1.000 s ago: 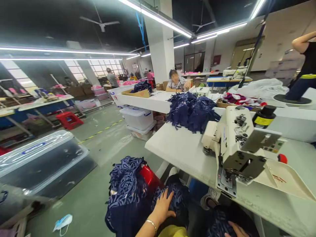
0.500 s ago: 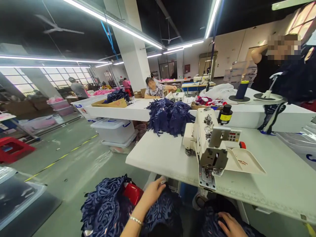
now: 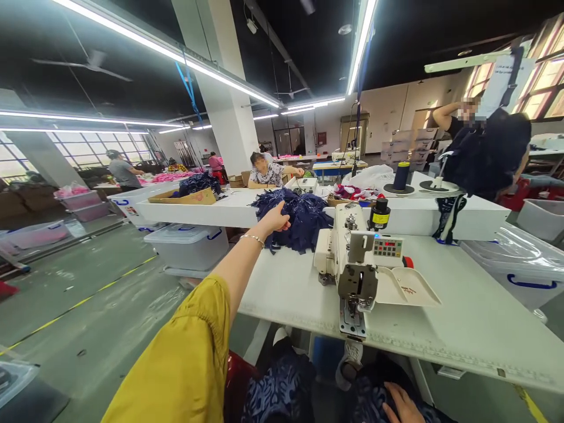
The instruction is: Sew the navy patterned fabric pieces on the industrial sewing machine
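Observation:
My left hand (image 3: 274, 221) reaches far forward over the table, fingers stretched out, at the front of a heap of navy cloth pieces (image 3: 304, 226). Whether the fingertips touch the heap I cannot tell. Nothing shows in that hand. At the bottom, my right hand (image 3: 402, 404) lies with fingers apart on dark blue patterned cloth (image 3: 368, 396) over my leg; part of it is cut off by the frame edge. A white sewing machine (image 3: 346, 247) stands on the table to the right of the heap.
The white table (image 3: 462, 329) bears a cream tray (image 3: 423, 288) with small reddish-brown pieces. Behind it are thread cones (image 3: 401, 178) and a cardboard box (image 3: 198, 198). Clear lidded bins (image 3: 187, 247) stand on the floor at left. A co-worker (image 3: 267, 171) sits opposite; another person stands at right.
My left hand has risen from the patterned cloth by my leg and moved forward to the navy heap. My right hand stays on my leg. The view has turned to the right.

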A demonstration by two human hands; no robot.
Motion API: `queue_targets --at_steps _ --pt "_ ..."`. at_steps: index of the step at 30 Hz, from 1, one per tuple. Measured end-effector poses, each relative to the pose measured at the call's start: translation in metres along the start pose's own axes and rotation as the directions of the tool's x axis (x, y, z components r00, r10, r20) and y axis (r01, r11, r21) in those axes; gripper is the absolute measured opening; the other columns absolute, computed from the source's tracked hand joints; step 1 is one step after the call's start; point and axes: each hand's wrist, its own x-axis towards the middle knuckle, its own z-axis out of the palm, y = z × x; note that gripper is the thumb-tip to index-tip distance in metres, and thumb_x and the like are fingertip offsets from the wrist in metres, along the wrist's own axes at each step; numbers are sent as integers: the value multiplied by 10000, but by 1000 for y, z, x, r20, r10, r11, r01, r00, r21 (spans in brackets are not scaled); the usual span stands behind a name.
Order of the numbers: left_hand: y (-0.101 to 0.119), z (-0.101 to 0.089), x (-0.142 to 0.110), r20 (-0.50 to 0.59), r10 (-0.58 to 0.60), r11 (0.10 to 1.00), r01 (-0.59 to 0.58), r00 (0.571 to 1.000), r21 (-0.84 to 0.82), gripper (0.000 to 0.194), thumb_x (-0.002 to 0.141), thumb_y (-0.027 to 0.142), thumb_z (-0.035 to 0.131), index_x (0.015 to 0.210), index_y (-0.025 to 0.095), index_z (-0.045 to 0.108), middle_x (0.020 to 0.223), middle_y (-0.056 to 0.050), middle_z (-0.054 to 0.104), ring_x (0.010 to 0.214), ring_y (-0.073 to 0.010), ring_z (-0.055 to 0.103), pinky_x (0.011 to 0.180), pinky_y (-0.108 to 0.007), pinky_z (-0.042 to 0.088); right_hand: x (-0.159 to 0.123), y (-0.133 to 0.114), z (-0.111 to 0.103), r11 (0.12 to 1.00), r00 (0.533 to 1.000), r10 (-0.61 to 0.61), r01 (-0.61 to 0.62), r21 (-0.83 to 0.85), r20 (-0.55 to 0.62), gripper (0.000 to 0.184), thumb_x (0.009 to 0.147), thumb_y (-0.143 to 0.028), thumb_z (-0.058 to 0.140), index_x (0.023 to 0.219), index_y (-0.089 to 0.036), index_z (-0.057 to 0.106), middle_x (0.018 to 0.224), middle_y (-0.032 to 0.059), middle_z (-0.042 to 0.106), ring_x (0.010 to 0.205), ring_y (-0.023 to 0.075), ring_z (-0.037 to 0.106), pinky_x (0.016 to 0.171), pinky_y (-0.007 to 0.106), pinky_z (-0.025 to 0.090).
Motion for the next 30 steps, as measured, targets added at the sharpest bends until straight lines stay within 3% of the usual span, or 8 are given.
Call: queue_targets --at_steps 4,12,14,17,21,23,26,30 --pt "11 7 -2 37 -21 1000 21 999 -6 759 888 211 540 1518 188 117 736 -26 677 626 -123 634 684 -257 508 6 -2 2 990 999 34 -38 -132 -30 518 824 -466 448 1156 -139 674 1241 180 646 1160 336 608 940 394 538" --pt "18 12 -8 52 -21 1000 21 998 12 731 904 220 502 1518 193 107 827 -60 693 654 -133 649 653 -250 511 12 -32 -6 982 983 44 -9 -190 178 461 830 -484 483 1119 -214 720 1293 150 619 1216 386 550 964 502 491" --pt "23 13 -11 60 -16 1000 15 998 17 730 896 243 526 1513 198 139 843 -60 701 659 -131 654 659 -247 512 12 -36 -9 983 974 35 6 -181 224 383 836 -405 488 1080 -243 734 1295 137 620 1217 377 552 957 495 485" --pt "29 17 -15 71 -15 1000 13 997 22 734 877 268 564 1501 182 187 860 -65 711 655 -131 657 658 -245 510 14 -41 -10 983 986 35 -5 -183 161 281 780 -224 511 910 -266 757 1255 101 650 1202 351 564 959 470 464" --pt "33 27 -20 101 -7 1000 5 995 26 679 863 298 564 1463 141 286 869 -75 714 679 -143 664 625 -226 496 17 -49 -13 1000 997 -11 12 -17 78 241 815 -253 481 805 -260 722 1177 64 685 1135 295 604 955 405 445" --pt "31 33 -21 132 2 999 -7 991 32 617 851 341 567 1401 126 389 868 -76 713 702 -150 666 614 -218 487 18 -55 -19 992 998 -21 13 126 62 302 879 -331 398 793 -239 672 1026 64 711 997 247 651 877 345 470" --pt "20 38 -20 191 16 999 -25 981 45 550 803 432 596 1255 125 532 874 -73 715 722 -159 666 617 -219 479 20 -61 -35 945 998 63 -65 320 14 394 928 -471 279 765 -226 542 726 22 627 739 194 623 715 282 471" --pt "-8 42 -35 389 33 971 -121 921 205 434 780 572 550 866 165 675 822 -34 732 788 -179 661 656 -229 470 12 -64 -76 881 975 196 -129 455 -102 441 920 -603 254 722 -232 385 679 -15 487 690 168 517 680 268 436"
